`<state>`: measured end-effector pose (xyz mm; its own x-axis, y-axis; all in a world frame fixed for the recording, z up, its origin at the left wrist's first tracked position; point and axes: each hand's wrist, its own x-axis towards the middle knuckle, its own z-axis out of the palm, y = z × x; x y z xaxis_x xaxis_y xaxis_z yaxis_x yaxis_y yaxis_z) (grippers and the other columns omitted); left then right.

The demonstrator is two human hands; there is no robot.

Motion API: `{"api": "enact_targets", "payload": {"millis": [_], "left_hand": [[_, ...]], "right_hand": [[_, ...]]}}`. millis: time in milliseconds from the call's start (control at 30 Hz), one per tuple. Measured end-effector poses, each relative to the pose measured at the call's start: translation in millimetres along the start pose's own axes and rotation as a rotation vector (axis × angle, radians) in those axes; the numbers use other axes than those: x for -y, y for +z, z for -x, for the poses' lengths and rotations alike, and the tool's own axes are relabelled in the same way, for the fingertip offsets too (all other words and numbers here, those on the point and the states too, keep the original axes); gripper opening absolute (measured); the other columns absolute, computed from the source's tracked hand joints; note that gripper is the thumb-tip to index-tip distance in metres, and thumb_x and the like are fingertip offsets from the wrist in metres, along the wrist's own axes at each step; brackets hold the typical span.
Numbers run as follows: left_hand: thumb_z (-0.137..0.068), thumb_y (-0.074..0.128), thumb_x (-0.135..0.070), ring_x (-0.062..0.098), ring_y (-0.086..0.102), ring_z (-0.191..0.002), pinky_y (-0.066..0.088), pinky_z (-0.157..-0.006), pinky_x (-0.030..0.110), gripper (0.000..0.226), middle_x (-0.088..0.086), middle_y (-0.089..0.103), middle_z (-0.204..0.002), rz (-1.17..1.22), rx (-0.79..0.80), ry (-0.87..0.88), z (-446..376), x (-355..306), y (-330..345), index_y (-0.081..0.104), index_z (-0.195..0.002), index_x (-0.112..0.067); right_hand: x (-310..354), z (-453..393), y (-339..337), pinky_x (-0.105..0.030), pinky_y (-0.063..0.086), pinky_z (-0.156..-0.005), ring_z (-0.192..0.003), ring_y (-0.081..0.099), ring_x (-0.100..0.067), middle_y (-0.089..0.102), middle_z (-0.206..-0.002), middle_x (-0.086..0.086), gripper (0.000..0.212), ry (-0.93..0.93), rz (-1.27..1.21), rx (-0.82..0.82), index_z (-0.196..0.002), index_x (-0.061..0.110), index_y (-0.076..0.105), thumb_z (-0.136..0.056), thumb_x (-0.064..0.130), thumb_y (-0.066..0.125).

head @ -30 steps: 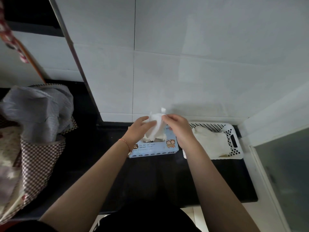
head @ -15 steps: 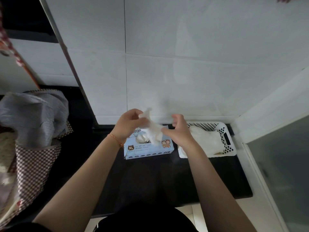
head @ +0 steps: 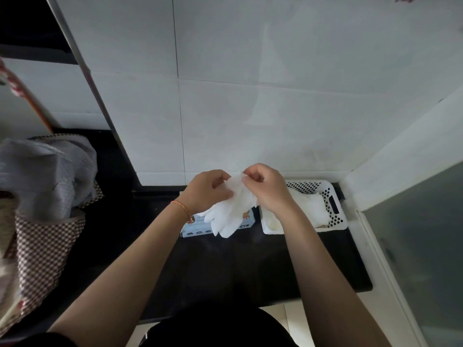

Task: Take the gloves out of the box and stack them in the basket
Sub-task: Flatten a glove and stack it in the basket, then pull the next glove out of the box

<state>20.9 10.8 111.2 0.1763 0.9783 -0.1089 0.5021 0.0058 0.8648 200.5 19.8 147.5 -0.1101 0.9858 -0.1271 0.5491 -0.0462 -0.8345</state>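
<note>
— White and thin, a glove hangs in the air above the box. Who has it?

— Both hands. The left hand pinches the cuff at its left edge, thumb and fingers curled onto the film. The right hand pinches the same cuff from the other side, fingers bent tight round the upper corner. The two hands nearly meet at the top of the glove.

— And the glove's fingers?

— They point down and toward the person, spread loosely, and cover much of the box's top and front. An "XL" mark shows at the box's lower right, just past the glove's edge.

— Where does the box stand?

— On a dark counter, close to the tiled wall. The opening of the box is hidden behind the glove and hands.

— The basket?

— The basket is white plastic with round holes in its walls and a slot handle at its right end. It sits just beside the box, to its right, on the same counter. Pale gloves already lie flat inside it; the right forearm crosses its left part.

— Anything else?

— A thin orange cord circles the left wrist. At far left a checked bag holds grey cloth.
</note>
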Motion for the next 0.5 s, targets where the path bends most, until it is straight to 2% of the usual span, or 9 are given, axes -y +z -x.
{"api": "enact_targets", "payload": {"millis": [100,200,267,333,400,500], "left_hand": [[-0.085,0.07,-0.019,0.009,0.04,-0.054,0.03,-0.052,0.018,0.027,-0.006,0.046,-0.059,-0.062,0.075,-0.085,-6.7,2.0,11.9,0.055,-0.063,-0.018],[-0.085,0.071,-0.026,0.012,0.042,-0.055,0.033,-0.056,0.022,0.023,-0.003,0.048,-0.06,-0.05,0.138,-0.205,-12.3,6.2,27.7,0.067,-0.075,-0.005],[-0.08,0.072,-0.038,0.016,0.045,-0.061,0.037,-0.063,0.027,0.041,0.001,0.051,-0.066,-0.031,0.158,-0.247,-15.5,9.6,36.1,0.068,-0.087,0.002],[-0.071,0.071,-0.05,0.017,0.047,-0.065,0.038,-0.067,0.031,0.058,0.003,0.054,-0.07,0.018,0.182,-0.256,-20.5,9.4,44.8,0.067,-0.09,0.004],[-0.075,0.074,-0.049,0.016,0.049,-0.066,0.039,-0.068,0.029,0.05,0.001,0.056,-0.071,0.07,0.202,-0.279,-26.0,7.3,51.0,0.068,-0.085,0.0],[-0.087,0.074,-0.032,0.014,0.059,-0.07,0.047,-0.07,0.025,0.017,-0.001,0.067,-0.075,0.14,0.224,-0.302,-36.9,4.4,56.5,0.072,-0.081,-0.015]], "right_hand": [[-1.7,-0.7,-13.9,-0.013,0.041,-0.062,-0.062,0.052,0.004,0.059,-0.077,0.01,0.006,-0.008,-0.05,-0.071,-0.093,0.015,0.061,-0.093,0.021,0.06],[-9.2,-3.3,-29.2,-0.011,0.038,-0.057,-0.059,0.049,0.005,0.056,-0.077,0.01,0.005,-0.002,-0.08,-0.133,-0.092,0.014,0.059,-0.092,0.018,0.058],[-16.8,-4.4,-37.7,-0.011,0.038,-0.057,-0.062,0.049,0.003,0.056,-0.078,0.01,0.003,0.012,-0.085,-0.178,-0.092,0.015,0.058,-0.091,0.018,0.057],[-28.9,-6.4,-48.9,-0.015,0.04,-0.06,-0.067,0.052,-0.002,0.058,-0.081,0.009,0.004,0.037,-0.095,-0.221,-0.093,0.016,0.059,-0.092,0.018,0.057],[-42.8,-8.6,-59.7,-0.019,0.042,-0.063,-0.07,0.054,-0.005,0.061,-0.083,0.007,0.007,0.068,-0.094,-0.254,-0.096,0.016,0.061,-0.092,0.019,0.056],[-64.5,-13.4,-74.8,-0.02,0.043,-0.057,-0.066,0.054,-0.009,0.061,-0.082,0.005,0.009,0.115,-0.11,-0.295,-0.1,0.018,0.061,-0.095,0.021,0.054]]}}
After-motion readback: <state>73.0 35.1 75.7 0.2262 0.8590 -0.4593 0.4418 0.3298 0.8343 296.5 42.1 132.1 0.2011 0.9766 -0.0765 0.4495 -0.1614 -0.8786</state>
